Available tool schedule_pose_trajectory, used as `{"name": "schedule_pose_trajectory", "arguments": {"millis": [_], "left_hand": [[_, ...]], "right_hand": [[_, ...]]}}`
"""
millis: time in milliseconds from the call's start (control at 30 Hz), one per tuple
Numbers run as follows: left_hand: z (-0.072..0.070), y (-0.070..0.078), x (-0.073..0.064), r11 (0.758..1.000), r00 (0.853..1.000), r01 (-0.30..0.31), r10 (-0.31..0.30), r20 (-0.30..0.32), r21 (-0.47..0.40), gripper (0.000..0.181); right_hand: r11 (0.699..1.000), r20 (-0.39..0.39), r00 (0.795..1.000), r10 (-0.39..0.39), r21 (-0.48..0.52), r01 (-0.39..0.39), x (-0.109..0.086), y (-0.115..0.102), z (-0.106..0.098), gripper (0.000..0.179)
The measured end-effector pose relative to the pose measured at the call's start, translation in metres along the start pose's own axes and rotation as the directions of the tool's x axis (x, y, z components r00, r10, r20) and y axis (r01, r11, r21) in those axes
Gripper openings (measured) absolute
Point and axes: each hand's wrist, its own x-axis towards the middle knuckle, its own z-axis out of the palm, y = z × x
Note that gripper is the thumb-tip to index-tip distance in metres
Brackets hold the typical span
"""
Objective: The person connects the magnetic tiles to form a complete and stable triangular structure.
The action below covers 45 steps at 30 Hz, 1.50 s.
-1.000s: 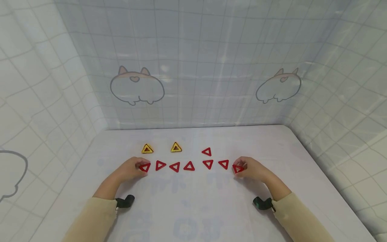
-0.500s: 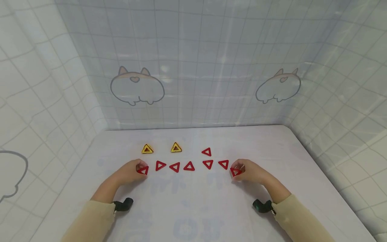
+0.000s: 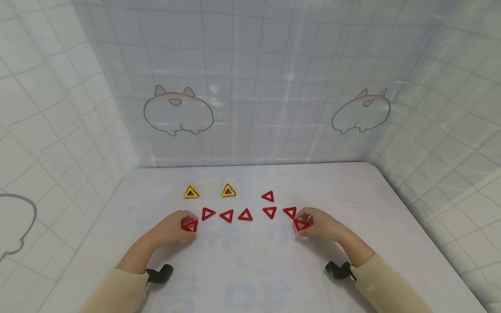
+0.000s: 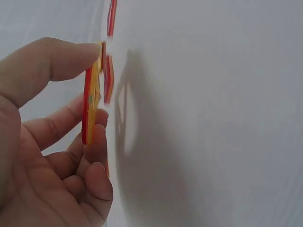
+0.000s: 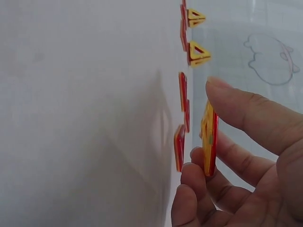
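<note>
My left hand (image 3: pixel 176 227) pinches a red triangular tile (image 3: pixel 191 223) between thumb and fingers at the left end of a row of similar tiles. The left wrist view shows that tile (image 4: pixel 88 109) edge-on, red on one face and yellow on the other, raised off the table with its shadow beside it. At the row's right end, my right hand (image 3: pixel 318 224) pinches another red triangular tile (image 3: pixel 300 222) the same way. It overlaps the corner of the row's last tile (image 3: pixel 290 209) in the head view. The right wrist view shows yellow on its other face (image 5: pixel 208 137).
Several hollow red triangles, among them one pointing right (image 3: pixel 204 213), lie in a row between the hands. Behind them are a single red triangle (image 3: pixel 272 196) and two yellow triangular pieces, a left one (image 3: pixel 191 188) and a right one (image 3: pixel 228 187). Grid-patterned curtains (image 3: pixel 250 108) enclose the white table (image 3: pixel 250 261).
Both hands have drawn slightly toward the near side with their tiles. The right one has also shifted left, and the left one has gone a little left, then back right. The other pieces stay put.
</note>
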Motion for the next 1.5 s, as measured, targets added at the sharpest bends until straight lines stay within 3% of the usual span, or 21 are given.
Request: {"name": "schedule_pose_trajectory", "arguments": {"millis": [167,533,900,1167,1500], "left_hand": [[0.014,0.020,-0.006,1.000,1.000,-0.016,0.016,-0.005,-0.015,0.046],[0.044,0.062,-0.010,0.992,0.992,-0.124,0.124,0.015,-0.001,0.045],[0.072,0.090,0.001,0.964,0.960,-0.267,0.265,0.086,0.001,0.045],[0.085,0.112,0.006,0.965,0.961,-0.262,0.258,0.098,0.029,0.046],[0.096,0.123,0.016,0.975,0.971,-0.219,0.214,0.102,0.038,0.046]], "right_hand": [[0.999,0.016,0.999,-0.031,-0.025,0.032,0.000,-0.004,0.004,0.043],[0.995,0.038,0.996,-0.078,-0.061,0.080,-0.001,-0.011,0.014,0.043],[0.988,0.076,0.988,-0.136,-0.065,0.141,0.003,-0.019,0.029,0.042],[0.982,0.082,0.986,-0.147,-0.107,0.155,0.005,-0.027,0.037,0.041],[0.976,0.136,0.979,-0.149,-0.142,0.168,0.014,-0.033,0.045,0.041]]}}
